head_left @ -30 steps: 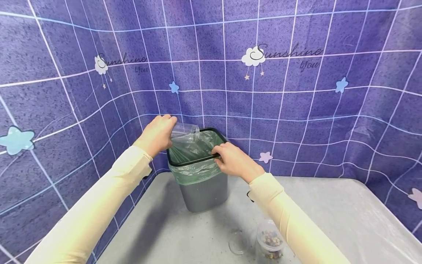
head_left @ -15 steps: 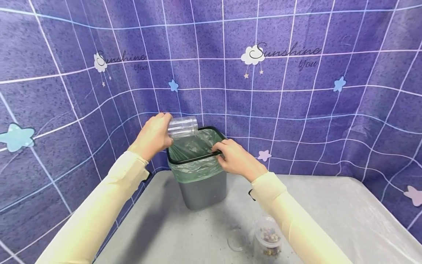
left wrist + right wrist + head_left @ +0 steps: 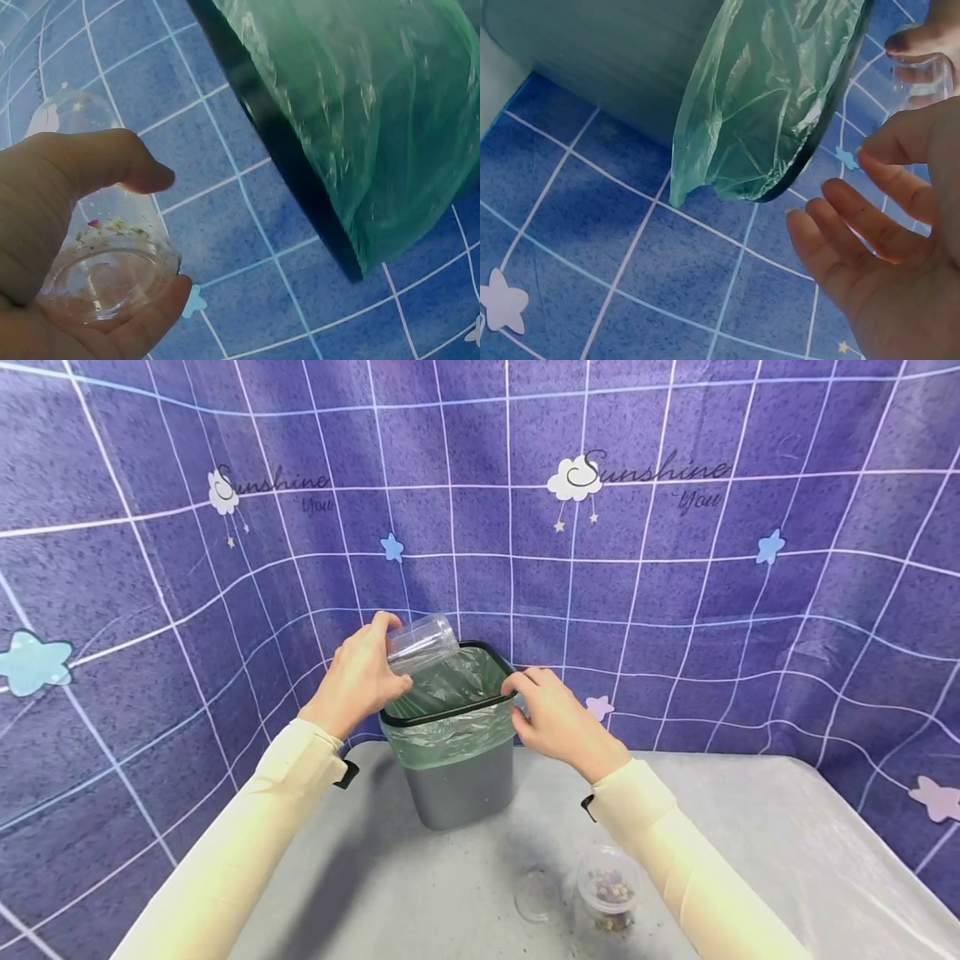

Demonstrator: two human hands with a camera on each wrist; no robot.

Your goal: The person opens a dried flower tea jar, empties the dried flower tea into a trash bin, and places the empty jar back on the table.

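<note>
My left hand [image 3: 356,678] grips a clear plastic jar [image 3: 426,642] on its side above the left part of a grey trash bin [image 3: 465,789]. A few green and pink crumbs cling inside near the jar's base in the left wrist view, where the jar [image 3: 112,274] shows between thumb and fingers. A green bag [image 3: 453,743] lines the bin and folds over its black rim [image 3: 438,718]. Beside the rim's right corner is my right hand [image 3: 562,722]. The right wrist view shows its fingers [image 3: 840,236] loosely bent, apart from the rim and holding nothing.
A second clear jar [image 3: 609,893] with small multicoloured dried pieces stands at the front, by my right forearm. Left of it lies a clear round lid [image 3: 537,895]. Dark crumbs dot the grey tabletop [image 3: 420,902]. A purple gridded curtain [image 3: 637,593] hangs behind and to the left.
The jar in my left hand has risen, and its far end now tilts upward. My right hand has come off the bin's rim and moved slightly right.
</note>
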